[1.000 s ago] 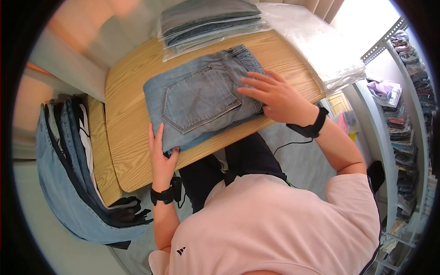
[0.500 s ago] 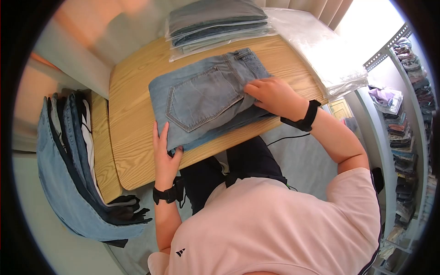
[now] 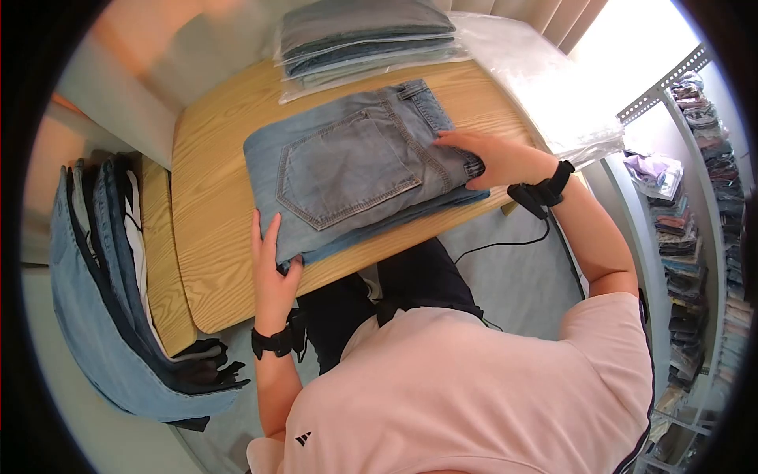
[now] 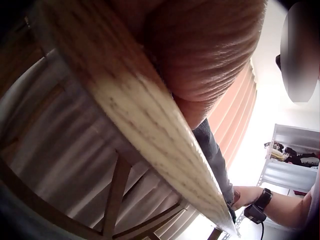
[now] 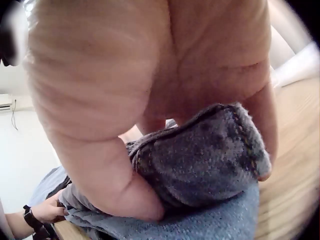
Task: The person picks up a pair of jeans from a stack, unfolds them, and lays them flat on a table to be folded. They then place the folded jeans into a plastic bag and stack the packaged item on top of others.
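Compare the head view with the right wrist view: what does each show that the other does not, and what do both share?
Only the head view: the packed shelves and the shirt's black logo.

Only the right wrist view: a white wall unit.

Both: the folded jeans, the left hand, the right hand gripping their end, and the wooden table.

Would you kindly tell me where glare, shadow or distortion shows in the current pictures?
Head: wide-angle distortion bows the shelves, and glare whitens the clear plastic; left wrist: the left hand looks dim, the table edge partly shadowed; right wrist: shadow darkens the jeans under the right hand.
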`<action>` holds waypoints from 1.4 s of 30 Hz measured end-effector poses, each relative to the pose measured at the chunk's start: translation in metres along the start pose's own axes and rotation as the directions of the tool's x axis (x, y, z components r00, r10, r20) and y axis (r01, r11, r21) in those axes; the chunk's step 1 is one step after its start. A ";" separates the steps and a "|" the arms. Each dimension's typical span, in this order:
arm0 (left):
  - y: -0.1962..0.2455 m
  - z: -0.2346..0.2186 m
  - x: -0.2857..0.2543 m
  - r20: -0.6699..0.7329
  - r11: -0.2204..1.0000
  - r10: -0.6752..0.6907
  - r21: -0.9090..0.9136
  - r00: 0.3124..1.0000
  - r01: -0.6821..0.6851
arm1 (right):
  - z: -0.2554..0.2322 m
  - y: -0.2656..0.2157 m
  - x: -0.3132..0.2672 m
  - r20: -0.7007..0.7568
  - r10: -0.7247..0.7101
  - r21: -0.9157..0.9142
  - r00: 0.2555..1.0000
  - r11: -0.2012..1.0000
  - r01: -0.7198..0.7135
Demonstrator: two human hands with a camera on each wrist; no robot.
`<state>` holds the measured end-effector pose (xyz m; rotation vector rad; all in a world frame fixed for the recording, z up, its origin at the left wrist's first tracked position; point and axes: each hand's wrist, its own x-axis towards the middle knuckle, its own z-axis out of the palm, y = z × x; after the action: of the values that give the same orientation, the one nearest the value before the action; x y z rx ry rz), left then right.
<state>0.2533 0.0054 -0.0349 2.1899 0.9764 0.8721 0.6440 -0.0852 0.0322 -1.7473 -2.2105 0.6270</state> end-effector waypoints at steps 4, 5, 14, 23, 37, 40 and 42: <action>-0.001 0.000 0.000 0.000 1.000 -0.008 0.014 1.000 0.008 | -0.002 -0.010 0.003 0.092 0.106 -0.020 0.990 0.994 -0.105; 0.000 0.000 -0.001 0.000 1.000 -0.012 0.015 1.000 0.012 | -0.005 -0.016 0.005 0.107 0.161 -0.062 0.981 0.986 -0.155; 0.002 -0.001 0.000 0.007 1.000 -0.002 0.028 1.000 0.002 | 0.037 -0.008 -0.022 -0.301 -0.045 -0.475 0.953 0.873 -0.109; 0.002 -0.002 0.001 -0.002 1.000 0.010 0.013 1.000 -0.010 | 0.041 -0.036 -0.014 -0.457 0.082 -0.176 0.886 0.968 -0.180; -0.008 -0.001 -0.011 -0.138 0.995 -0.018 0.094 0.990 0.031 | 0.083 -0.036 0.005 -0.617 0.300 0.056 0.728 0.939 -0.339; -0.010 0.001 -0.012 -0.165 0.995 -0.019 0.093 0.986 0.034 | 0.108 -0.042 0.010 -0.710 0.440 0.219 0.550 0.880 -0.422; -0.009 0.000 -0.010 -0.194 0.995 -0.024 0.092 0.981 0.042 | 0.119 -0.046 0.011 -0.830 0.385 0.281 0.404 0.914 -0.294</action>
<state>0.2444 0.0022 -0.0444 2.1919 1.1658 1.0573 0.5482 -0.1042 -0.0506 -1.8587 -1.0746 -0.1570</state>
